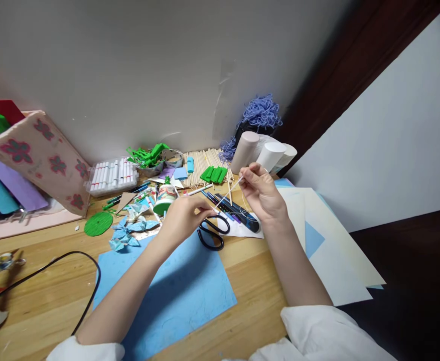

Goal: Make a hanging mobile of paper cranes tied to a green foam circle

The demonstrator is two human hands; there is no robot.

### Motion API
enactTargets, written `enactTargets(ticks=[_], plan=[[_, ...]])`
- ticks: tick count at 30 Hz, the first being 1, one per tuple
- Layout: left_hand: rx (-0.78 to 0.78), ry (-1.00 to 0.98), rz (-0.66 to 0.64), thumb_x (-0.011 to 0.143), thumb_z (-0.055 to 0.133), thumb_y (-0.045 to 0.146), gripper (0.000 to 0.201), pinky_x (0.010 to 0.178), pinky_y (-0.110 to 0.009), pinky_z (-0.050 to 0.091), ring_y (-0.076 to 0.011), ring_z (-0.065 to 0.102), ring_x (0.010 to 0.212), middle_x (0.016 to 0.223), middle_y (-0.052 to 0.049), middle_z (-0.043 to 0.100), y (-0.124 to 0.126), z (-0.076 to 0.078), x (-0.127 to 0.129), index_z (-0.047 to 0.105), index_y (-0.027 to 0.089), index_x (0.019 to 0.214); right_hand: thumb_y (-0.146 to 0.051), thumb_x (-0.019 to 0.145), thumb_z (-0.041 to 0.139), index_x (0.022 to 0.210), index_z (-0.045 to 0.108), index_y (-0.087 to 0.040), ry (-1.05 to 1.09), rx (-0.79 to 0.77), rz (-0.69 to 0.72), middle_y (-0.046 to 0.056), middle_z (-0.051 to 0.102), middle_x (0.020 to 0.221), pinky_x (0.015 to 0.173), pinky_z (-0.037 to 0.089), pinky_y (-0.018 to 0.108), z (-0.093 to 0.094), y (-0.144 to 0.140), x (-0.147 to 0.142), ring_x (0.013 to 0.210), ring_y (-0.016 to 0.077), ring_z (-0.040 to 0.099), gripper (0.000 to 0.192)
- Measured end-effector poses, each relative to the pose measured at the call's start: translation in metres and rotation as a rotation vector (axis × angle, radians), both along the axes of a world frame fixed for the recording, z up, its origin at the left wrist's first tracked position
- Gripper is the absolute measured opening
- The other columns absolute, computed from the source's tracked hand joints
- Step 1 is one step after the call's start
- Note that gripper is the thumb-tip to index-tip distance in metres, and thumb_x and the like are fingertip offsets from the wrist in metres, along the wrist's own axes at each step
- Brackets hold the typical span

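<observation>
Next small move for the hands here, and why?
Probably ease the right hand back gently to take up slack: both it and the left hand pinch the thin white strand, straight between them, but more strand curves loosely below the right hand.

Looks like a craft corner; home or studio, hard to tell; shown by a wooden counter (255, 281) against a wall (129, 65), strewn with markers (110, 175), scissors (214, 231), paper sheets (330, 273), blue yarn (262, 111).
</observation>
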State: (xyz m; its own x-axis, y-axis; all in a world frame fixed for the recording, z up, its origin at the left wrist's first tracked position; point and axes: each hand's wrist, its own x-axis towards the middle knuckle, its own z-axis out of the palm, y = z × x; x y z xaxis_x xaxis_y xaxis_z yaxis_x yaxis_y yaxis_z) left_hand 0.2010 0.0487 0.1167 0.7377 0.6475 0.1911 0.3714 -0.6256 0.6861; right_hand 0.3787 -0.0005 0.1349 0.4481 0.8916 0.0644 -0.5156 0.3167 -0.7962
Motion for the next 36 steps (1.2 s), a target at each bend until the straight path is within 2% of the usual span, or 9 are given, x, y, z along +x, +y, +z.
enactTargets(ticks=[3,10,15,19,22,27,32,36], plan=[[0.167,0.138,0.062,0.078,0.06,0.026,0.012,0.062,-0.024,0.04,-0.0147,0.06,0.068,0.073,-0.002,0.07,-0.007,0.007,-0.024,0.07,0.02,0.075,-0.02,0.05,0.083,0.064,0.061,-0.022,-0.097,-0.028,0.025,-0.009,0.063,0.064,0.064,0.048,0.013,-0.002,-0.001,-0.01,0.062,0.0038,0.058,0.026],[0.292,0.47,0.128,0.082,0.053,0.022,0.017,0.068,-0.028,0.041,-0.0182,0.061,0.074,0.077,-0.002,0.07,-0.023,0.018,-0.09,0.069,0.021,0.076,-0.026,0.06,0.077,0.069,0.059,-0.021,-0.434,-0.11,0.155,-0.004,0.062,0.068,0.066,0.048,0.024,-0.023,-0.007,-0.055,0.067,0.0106,0.059,0.021],[0.307,0.627,0.088,0.081,0.052,0.018,0.019,0.067,-0.027,0.041,-0.0188,0.061,0.074,0.077,-0.004,0.07,-0.03,0.006,-0.133,0.07,0.019,0.076,-0.031,0.065,0.074,0.071,0.06,-0.018,-0.652,-0.136,0.31,0.002,0.064,0.072,0.068,0.049,0.03,-0.047,-0.014,-0.088,0.069,0.0154,0.061,0.02],[0.236,0.635,0.143,0.08,0.053,0.018,0.018,0.066,-0.026,0.04,-0.0182,0.062,0.073,0.076,-0.004,0.07,-0.033,-0.009,-0.161,0.07,0.021,0.076,-0.032,0.068,0.07,0.072,0.061,-0.018,-0.774,-0.164,0.31,0.003,0.065,0.074,0.067,0.048,0.031,-0.065,-0.018,-0.103,0.07,0.0169,0.06,0.017],[0.193,0.663,0.158,0.081,0.053,0.02,0.018,0.063,-0.026,0.04,-0.0186,0.062,0.071,0.074,-0.005,0.07,-0.036,-0.019,-0.172,0.069,0.021,0.076,-0.031,0.07,0.069,0.072,0.061,-0.018,-0.837,-0.205,0.3,0.003,0.065,0.074,0.067,0.047,0.032,-0.075,-0.023,-0.109,0.07,0.0173,0.06,0.015],[0.204,0.732,0.072,0.08,0.054,0.021,0.016,0.062,-0.028,0.041,-0.0213,0.063,0.073,0.074,-0.009,0.069,-0.037,-0.029,-0.177,0.069,0.017,0.076,-0.028,0.074,0.064,0.073,0.063,-0.019,-1.014,-0.274,0.312,0.003,0.066,0.075,0.066,0.045,0.031,-0.09,-0.037,-0.114,0.069,0.0169,0.058,0.009],[0.27,0.821,-0.018,0.077,0.055,0.017,0.015,0.063,-0.031,0.042,-0.024,0.063,0.07,0.069,-0.011,0.068,-0.036,-0.034,-0.176,0.068,0.015,0.072,-0.022,0.077,0.057,0.074,0.062,-0.021,-1.145,-0.249,0.375,0.003,0.065,0.078,0.069,0.045,0.032,-0.103,-0.05,-0.119,0.072,0.0174,0.058,0.007],[0.255,0.843,-0.039,0.076,0.056,0.016,0.014,0.064,-0.031,0.042,-0.0246,0.064,0.069,0.067,-0.013,0.067,-0.035,-0.037,-0.174,0.067,0.013,0.067,-0.019,0.077,0.054,0.075,0.062,-0.021,-1.189,-0.214,0.382,0.002,0.065,0.078,0.071,0.046,0.033,-0.112,-0.052,-0.121,0.074,0.018,0.059,0.008]])
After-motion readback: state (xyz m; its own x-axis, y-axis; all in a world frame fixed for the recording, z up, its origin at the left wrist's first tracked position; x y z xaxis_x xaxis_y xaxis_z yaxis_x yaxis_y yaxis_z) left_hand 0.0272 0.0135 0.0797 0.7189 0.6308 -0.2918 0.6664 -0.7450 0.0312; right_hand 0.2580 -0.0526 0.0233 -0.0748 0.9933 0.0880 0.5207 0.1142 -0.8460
